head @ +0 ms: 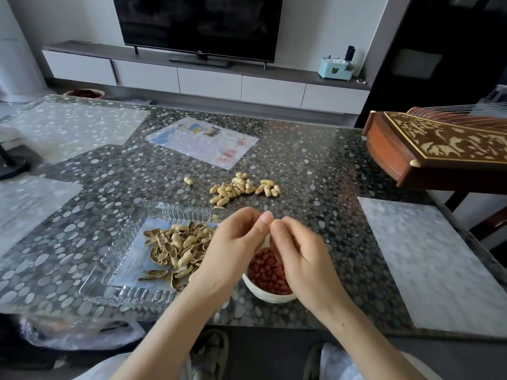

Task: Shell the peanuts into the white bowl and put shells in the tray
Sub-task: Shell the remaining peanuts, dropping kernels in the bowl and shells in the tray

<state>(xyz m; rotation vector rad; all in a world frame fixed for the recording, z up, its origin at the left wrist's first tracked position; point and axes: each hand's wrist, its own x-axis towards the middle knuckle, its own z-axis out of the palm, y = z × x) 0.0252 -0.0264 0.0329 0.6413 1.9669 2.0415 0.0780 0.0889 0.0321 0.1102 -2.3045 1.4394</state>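
Note:
A pile of unshelled peanuts [242,187] lies mid-table, with one stray peanut [188,181] to its left. A clear glass tray [120,259] at the near left holds several empty shells [178,249]. To its right a white bowl [263,293] holds red-skinned kernels [267,271]. My left hand [233,242] and my right hand [296,250] meet above the bowl, thumbs and fingertips pressed together around a peanut that is almost wholly hidden between them.
A carved wooden zither [439,149] overhangs the table's right side. A pale mat [433,259] lies at the right, a printed sheet [203,142] at the centre back. A plastic bag [82,330] hangs off the near left edge.

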